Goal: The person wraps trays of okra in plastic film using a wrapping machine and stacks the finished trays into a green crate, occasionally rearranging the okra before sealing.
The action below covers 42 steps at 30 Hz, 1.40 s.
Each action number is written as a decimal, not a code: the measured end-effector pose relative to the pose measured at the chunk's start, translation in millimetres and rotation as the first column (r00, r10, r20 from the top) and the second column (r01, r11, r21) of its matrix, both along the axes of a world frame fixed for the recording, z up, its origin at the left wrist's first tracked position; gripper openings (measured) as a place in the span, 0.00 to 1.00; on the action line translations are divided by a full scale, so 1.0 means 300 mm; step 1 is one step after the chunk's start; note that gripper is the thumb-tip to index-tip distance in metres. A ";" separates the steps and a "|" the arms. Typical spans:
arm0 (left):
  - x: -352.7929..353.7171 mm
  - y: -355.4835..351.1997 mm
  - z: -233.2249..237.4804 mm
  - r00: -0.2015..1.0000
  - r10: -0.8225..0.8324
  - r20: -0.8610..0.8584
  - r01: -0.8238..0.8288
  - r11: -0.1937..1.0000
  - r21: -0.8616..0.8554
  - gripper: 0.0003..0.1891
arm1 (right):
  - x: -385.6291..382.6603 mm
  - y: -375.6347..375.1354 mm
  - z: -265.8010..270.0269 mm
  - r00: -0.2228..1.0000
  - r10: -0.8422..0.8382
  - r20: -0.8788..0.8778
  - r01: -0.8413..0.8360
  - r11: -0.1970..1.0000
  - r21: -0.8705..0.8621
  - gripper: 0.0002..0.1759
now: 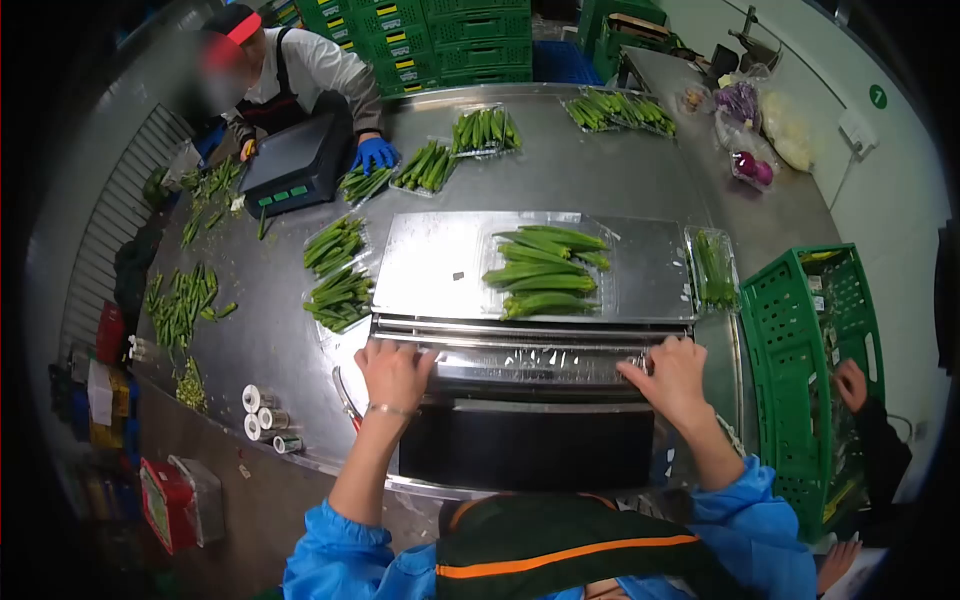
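At the left end of the wrapping machine's roller (500,335), my left hand (390,380) is closed on the edge of clear cling film (525,365). My right hand (677,382) grips the same film edge near the right end, thumb pointing inward. The film spans between both hands, with white glints on it. Just beyond, okra (545,270) lies in a clear plastic tray on the machine's metal plate (425,265). In front of me is the machine's black panel (525,445).
More okra trays (338,270) stand left of the plate, another tray (712,270) right. Loose okra (185,305) and label rolls (258,410) lie left. A co-worker's blue-gloved hand (374,153) touches a tray by the scale (295,165). A green crate (785,380) and another person's hand (851,383) are right.
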State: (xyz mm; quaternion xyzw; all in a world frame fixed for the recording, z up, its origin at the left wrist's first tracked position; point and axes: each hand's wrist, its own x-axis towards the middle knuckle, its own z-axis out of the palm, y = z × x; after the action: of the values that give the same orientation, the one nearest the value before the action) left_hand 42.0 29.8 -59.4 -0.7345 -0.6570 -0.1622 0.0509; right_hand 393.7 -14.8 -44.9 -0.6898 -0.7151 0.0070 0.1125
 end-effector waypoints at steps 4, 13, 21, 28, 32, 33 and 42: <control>-0.019 0.070 0.021 0.941 -0.142 0.309 0.184 0.976 -0.113 0.13 | -0.009 0.023 -0.022 0.916 -0.094 -0.390 0.044 0.990 -0.136 0.15; -0.132 -0.154 0.268 -0.530 0.577 0.621 0.817 0.544 0.191 0.19 | 0.150 -0.146 0.198 -0.707 -0.642 -0.296 -0.698 0.702 0.144 0.16; 0.236 0.713 0.063 0.552 -0.312 0.773 0.498 0.867 -0.006 0.18 | -0.049 0.717 0.044 0.599 0.266 -0.755 0.077 0.920 0.385 0.10; 0.145 0.657 0.064 0.199 0.277 0.940 0.869 0.395 -0.300 0.17 | -0.010 0.591 0.076 -0.019 -0.512 -0.859 -0.438 0.777 -0.453 0.28; 0.135 0.576 0.098 0.488 0.283 0.826 0.793 0.253 -0.555 0.32 | -0.002 0.502 0.075 0.297 -0.565 -0.770 -0.409 0.653 -0.637 0.36; 0.132 0.551 0.130 0.492 0.278 0.825 0.791 0.251 -0.557 0.32 | -0.015 0.469 0.103 0.291 -0.564 -0.773 -0.409 0.657 -0.634 0.36; -0.061 -0.014 0.223 0.515 0.289 0.807 0.825 0.088 -0.558 0.25 | -0.123 -0.140 0.219 0.297 -0.596 -0.746 -0.448 0.604 -0.660 0.35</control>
State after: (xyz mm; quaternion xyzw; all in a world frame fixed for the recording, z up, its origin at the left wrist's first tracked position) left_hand 23.7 25.5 7.3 -0.5457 -0.3499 -0.0113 -0.7614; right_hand 356.7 -56.9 20.9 -0.5492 -0.3740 0.7218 0.1936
